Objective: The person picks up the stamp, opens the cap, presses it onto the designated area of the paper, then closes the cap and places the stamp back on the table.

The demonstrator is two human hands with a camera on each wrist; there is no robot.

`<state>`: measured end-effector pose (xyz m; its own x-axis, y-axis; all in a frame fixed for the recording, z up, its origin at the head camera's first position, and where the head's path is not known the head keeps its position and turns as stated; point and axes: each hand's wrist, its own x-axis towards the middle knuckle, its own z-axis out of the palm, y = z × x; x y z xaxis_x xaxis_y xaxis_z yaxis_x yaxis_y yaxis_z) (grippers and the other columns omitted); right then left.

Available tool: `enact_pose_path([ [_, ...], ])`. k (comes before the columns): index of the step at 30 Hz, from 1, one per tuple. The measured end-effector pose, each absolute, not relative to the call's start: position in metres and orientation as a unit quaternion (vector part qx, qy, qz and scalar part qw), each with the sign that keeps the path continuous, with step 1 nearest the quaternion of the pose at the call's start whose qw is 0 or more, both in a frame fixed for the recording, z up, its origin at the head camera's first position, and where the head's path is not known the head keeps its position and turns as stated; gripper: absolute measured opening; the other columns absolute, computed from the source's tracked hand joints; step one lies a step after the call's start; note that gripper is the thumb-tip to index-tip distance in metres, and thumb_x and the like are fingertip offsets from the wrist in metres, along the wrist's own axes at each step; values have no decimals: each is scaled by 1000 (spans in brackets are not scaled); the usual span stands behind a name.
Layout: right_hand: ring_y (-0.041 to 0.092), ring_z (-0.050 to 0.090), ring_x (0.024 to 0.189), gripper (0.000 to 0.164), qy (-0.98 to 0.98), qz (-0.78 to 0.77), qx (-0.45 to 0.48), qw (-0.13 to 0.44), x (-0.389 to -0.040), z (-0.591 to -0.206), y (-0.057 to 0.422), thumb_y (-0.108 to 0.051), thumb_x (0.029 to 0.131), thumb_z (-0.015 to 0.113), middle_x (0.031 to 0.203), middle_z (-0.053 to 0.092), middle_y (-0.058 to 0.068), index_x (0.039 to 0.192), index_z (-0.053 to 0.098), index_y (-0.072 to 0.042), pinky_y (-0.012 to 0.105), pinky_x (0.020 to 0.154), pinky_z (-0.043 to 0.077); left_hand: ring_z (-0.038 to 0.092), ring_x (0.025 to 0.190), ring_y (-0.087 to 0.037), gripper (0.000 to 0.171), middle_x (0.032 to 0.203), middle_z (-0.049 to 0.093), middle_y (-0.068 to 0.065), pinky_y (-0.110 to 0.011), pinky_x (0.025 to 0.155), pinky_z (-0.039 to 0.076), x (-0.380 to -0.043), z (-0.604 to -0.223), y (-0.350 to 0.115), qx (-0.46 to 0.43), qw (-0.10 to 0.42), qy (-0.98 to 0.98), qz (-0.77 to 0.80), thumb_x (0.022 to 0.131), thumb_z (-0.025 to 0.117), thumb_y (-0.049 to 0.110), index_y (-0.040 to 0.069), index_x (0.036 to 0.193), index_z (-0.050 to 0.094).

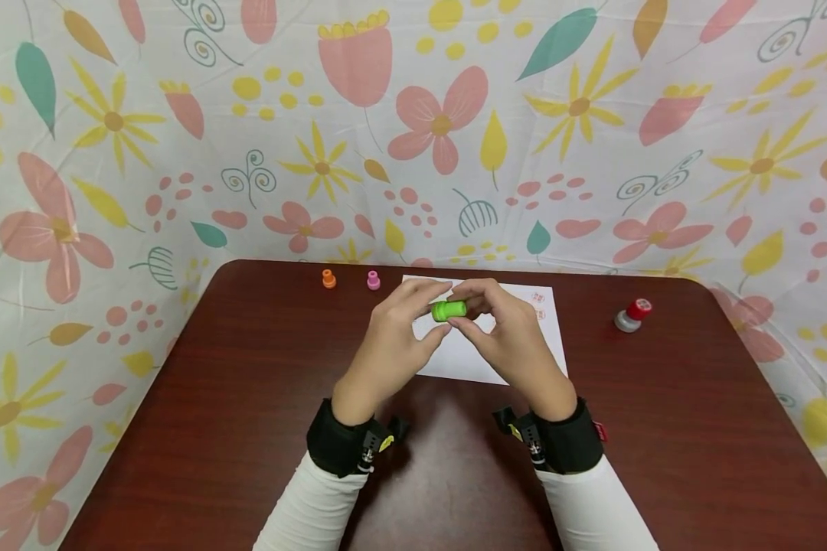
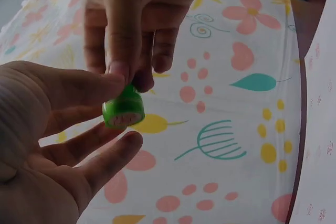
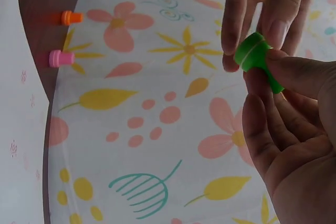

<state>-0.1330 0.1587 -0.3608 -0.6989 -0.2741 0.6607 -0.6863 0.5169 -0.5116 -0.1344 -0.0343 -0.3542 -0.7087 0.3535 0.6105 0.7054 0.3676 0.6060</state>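
Both hands meet over a white sheet of paper (image 1: 469,360), with a small green stamp (image 1: 449,309) between them. My right hand (image 1: 513,329) pinches its narrow end between thumb and fingers. At the wide end, the thumb and fingertips of my left hand (image 1: 389,333) close round the rim. Reddish marks show on the stamp's wide end face in the left wrist view. From the right wrist camera, the green stamp (image 3: 254,53) appears tilted, its wide end towards the left hand (image 3: 268,3).
An orange stamp (image 1: 328,278) and a pink stamp (image 1: 374,280) stand at the table's back left. A grey stamp with a red top (image 1: 632,315) is on the right. Small red prints (image 1: 539,298) mark the paper. A flowered cloth (image 1: 441,153) hangs behind the brown table (image 1: 248,398).
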Motion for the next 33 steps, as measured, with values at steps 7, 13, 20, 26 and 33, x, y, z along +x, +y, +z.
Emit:
enact_pose_path([
  [7, 13, 71, 82, 49, -834, 389, 277, 275, -131, -361, 157, -1, 77, 89, 96, 74, 4, 119, 64, -2, 14, 73, 52, 71, 105, -22, 47, 119, 70, -14, -29, 89, 60, -129, -356, -26, -316, 233, -819, -419, 86, 79, -8, -2, 131, 68],
  [13, 16, 73, 89, 50, -841, 385, 265, 271, -131, -362, 157, -5, 81, 88, 105, 74, 5, 122, 61, -1, 29, 78, 59, 72, 99, -21, 37, 111, 71, -12, -27, 85, 62, -131, -362, -33, -295, 237, -823, -423, 84, 81, -6, -2, 121, 74],
  [20, 17, 71, 95, 50, -857, 376, 239, 259, -131, -361, 165, -10, 85, 86, 106, 75, 3, 126, 59, -4, 34, 78, 56, 71, 97, -20, 29, 105, 68, -11, -28, 81, 63, -143, -373, -56, -260, 222, -831, -439, 82, 82, -8, 1, 108, 74],
  [26, 19, 70, 97, 48, -865, 367, 229, 252, -131, -360, 170, -11, 87, 85, 107, 74, 3, 127, 59, -4, 34, 79, 54, 75, 97, -21, 28, 105, 70, -9, -28, 85, 62, -159, -382, -86, -240, 201, -839, -446, 82, 83, -6, 4, 106, 72],
  [33, 21, 70, 100, 44, -869, 366, 221, 249, -131, -358, 176, -10, 91, 80, 108, 75, 3, 129, 58, -4, 40, 82, 55, 74, 100, -26, 29, 105, 74, -10, -40, 89, 62, -179, -398, -122, -191, 148, -875, -421, 83, 84, -3, 5, 108, 72],
])
